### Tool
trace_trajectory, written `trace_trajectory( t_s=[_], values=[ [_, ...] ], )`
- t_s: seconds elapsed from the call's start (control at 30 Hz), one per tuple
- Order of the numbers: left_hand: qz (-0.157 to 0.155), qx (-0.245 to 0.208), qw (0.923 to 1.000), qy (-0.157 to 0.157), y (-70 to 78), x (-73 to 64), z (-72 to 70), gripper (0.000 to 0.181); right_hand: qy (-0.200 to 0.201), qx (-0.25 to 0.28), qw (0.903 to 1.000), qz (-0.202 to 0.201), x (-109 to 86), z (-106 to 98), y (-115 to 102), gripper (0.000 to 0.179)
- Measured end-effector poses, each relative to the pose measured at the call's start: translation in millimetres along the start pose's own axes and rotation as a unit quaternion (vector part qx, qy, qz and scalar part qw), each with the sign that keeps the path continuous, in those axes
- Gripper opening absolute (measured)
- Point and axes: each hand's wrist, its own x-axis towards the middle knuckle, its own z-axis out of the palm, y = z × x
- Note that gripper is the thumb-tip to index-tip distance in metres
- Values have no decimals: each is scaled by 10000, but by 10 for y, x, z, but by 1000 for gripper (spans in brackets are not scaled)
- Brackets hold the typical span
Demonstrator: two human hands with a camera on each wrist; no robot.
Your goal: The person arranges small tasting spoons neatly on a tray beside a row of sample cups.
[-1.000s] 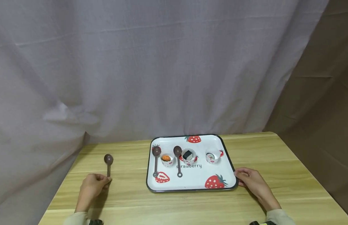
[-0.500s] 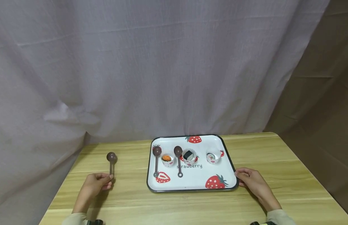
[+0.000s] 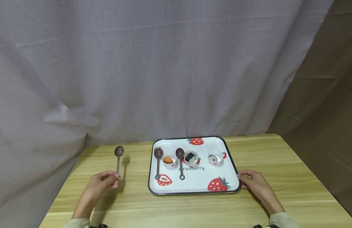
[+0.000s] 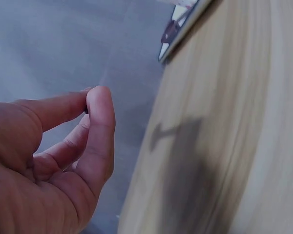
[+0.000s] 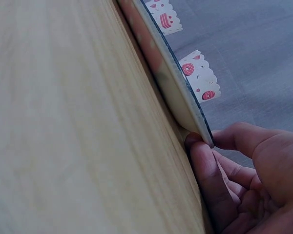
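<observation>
My left hand (image 3: 97, 186) pinches a brown spoon (image 3: 119, 152) by the end of its handle, bowl pointing away, raised over the table at the left. In the left wrist view its thumb and forefinger meet, and the spoon is almost wholly hidden behind them. At the right, my right hand (image 3: 256, 185) grips the dark-edged strawberry tray (image 3: 190, 187) by its near right corner, thumb on top of the rim and fingers beneath. Two more brown spoons, a left one (image 3: 158, 154) and a middle one (image 3: 180, 154), lie on the tray.
Three small paper cups stand on the tray: one (image 3: 170, 166) with an orange-topped sushi piece, one (image 3: 194, 163) with a black-and-white piece, and one (image 3: 215, 163) with a roll slice. Behind the wooden table (image 3: 176, 210) hangs a grey curtain (image 3: 153, 79).
My left hand has lifted the spoon off the table and moved it slightly to the right; its shadow now falls apart from it. The right hand and the tray stay in place.
</observation>
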Motion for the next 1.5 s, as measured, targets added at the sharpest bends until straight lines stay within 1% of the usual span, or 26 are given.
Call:
trace_trajectory(
  t_s=[0.17,0.3,0.57,0.83,1.03,1.23,1.5],
  values=[
    [49,-79,10000,27,57,-40,79,31,17,-38,10000,-23,-22,4,7,46],
    [89,-27,9999,60,101,-73,123,31,27,-48,10000,-39,-33,4,6,47],
    [299,99,9994,120,214,-149,211,28,26,-43,9999,-111,-25,1,24,46],
    [563,179,9982,35,312,-203,313,21,26,4,9999,-107,-18,-1,22,46],
    [668,228,9975,-29,367,-224,403,19,12,32,10000,-56,-12,2,10,46],
    [780,265,9966,-79,432,-239,527,18,-6,-2,10000,-3,-5,3,-2,47],
    [864,176,9961,8,557,-263,706,14,-6,-20,10000,-64,-9,0,1,46]
  ],
)
